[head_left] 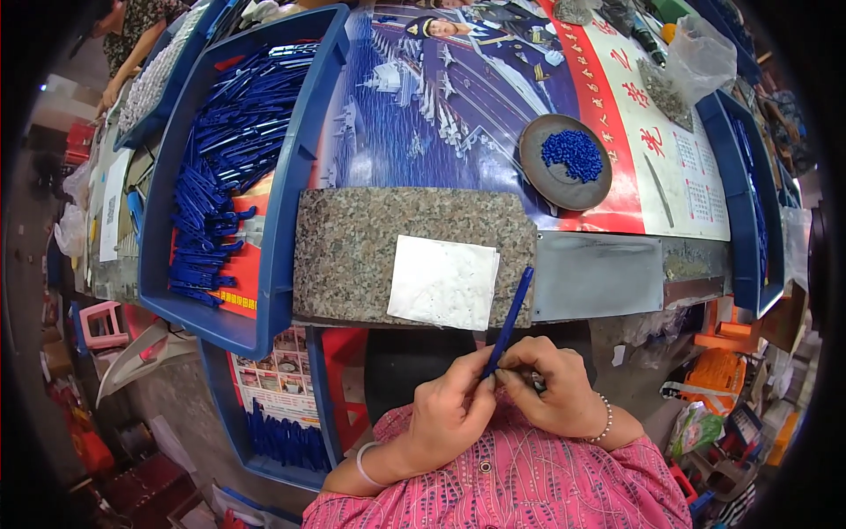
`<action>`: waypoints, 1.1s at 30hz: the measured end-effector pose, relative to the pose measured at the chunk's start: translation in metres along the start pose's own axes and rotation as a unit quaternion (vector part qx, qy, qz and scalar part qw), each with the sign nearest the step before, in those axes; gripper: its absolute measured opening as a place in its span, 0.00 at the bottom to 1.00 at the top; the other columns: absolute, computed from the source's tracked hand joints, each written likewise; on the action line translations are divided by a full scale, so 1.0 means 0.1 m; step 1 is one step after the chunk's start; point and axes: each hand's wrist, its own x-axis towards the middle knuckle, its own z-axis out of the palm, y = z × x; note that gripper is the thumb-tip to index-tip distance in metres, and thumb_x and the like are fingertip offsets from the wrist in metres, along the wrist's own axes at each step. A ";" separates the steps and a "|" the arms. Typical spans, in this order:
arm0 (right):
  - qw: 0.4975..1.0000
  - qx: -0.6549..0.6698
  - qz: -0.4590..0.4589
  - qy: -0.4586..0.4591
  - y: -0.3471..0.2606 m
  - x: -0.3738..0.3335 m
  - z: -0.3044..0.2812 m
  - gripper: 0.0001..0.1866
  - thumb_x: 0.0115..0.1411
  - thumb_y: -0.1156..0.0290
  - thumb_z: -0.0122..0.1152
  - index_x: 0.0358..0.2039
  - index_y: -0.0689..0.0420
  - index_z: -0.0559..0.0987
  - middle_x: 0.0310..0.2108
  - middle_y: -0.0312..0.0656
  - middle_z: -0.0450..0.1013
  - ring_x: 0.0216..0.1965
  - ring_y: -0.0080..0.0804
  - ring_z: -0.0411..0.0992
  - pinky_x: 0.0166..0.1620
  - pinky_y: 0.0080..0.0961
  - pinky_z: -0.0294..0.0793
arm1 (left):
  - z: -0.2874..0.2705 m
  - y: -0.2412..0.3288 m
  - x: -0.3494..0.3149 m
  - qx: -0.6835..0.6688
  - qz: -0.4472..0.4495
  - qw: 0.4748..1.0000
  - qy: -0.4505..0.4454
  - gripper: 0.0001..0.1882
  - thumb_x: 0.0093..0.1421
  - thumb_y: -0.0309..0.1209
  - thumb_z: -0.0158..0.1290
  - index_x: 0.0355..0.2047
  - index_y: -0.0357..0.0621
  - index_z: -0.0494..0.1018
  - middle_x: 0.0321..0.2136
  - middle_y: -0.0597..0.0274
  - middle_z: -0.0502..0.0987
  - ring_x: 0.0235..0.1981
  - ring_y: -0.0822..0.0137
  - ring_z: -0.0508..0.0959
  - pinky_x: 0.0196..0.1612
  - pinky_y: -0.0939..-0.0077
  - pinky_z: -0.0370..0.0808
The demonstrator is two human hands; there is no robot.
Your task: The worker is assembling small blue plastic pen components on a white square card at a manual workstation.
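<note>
A slim, glossy blue stick-like piece (511, 319) is held in front of my body, slanting up and away to the right. Closed round its lower part is my left hand (451, 407), thumb and fingertips pinching it. The fingers of my right hand (557, 388) are bent and meet the piece at its lower end; a small dark spot shows between them, too small to name. Just beyond the hands, a folded white cloth or paper pad (443, 280) lies on a speckled stone slab (352, 256). A round brown dish (564, 196) of small blue parts (573, 155) stands farther right.
A large blue bin (280, 256) of slim blue pieces (238, 132) stands at the left, with another blue bin (328, 441) below it. A grey plate (597, 275) adjoins the slab; a thin metal tool (659, 189) lies on the poster. Another blue bin (745, 203) stands right.
</note>
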 end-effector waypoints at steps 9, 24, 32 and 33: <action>0.979 0.145 0.143 -0.025 0.10 -0.04 -0.04 0.15 0.53 0.82 0.60 0.38 0.60 0.66 0.29 0.36 0.71 0.30 0.15 0.70 0.30 0.14 0.69 | -0.04 0.07 0.04 0.166 0.112 0.980 -0.018 0.19 0.52 0.20 0.51 0.46 0.28 0.66 0.28 0.45 0.76 0.25 0.52 0.78 0.27 0.66 0.75; 0.990 0.062 0.128 0.013 -0.05 -0.04 -0.03 0.15 0.52 0.79 0.61 0.38 0.61 0.67 0.27 0.41 0.69 0.24 0.25 0.70 0.26 0.20 0.68 | 0.00 0.06 0.01 0.186 0.159 0.969 0.008 0.20 0.50 0.18 0.52 0.45 0.29 0.68 0.26 0.48 0.76 0.19 0.58 0.77 0.21 0.70 0.73; 0.998 -0.010 0.062 -0.013 -0.08 -0.02 -0.05 0.05 0.50 0.79 0.59 0.25 0.62 0.71 0.21 0.43 0.66 0.17 0.30 0.64 0.21 0.23 0.62 | 0.02 0.05 0.01 0.193 0.196 0.961 0.023 0.21 0.48 0.17 0.52 0.45 0.28 0.67 0.24 0.50 0.75 0.17 0.59 0.76 0.21 0.70 0.73; 0.997 -0.014 0.079 -0.016 -0.10 -0.02 -0.05 0.05 0.50 0.79 0.59 0.26 0.62 0.71 0.20 0.43 0.66 0.16 0.31 0.64 0.21 0.24 0.62 | 0.02 0.06 0.00 0.190 0.201 0.961 0.023 0.21 0.48 0.17 0.52 0.45 0.28 0.67 0.24 0.50 0.75 0.17 0.59 0.76 0.21 0.70 0.73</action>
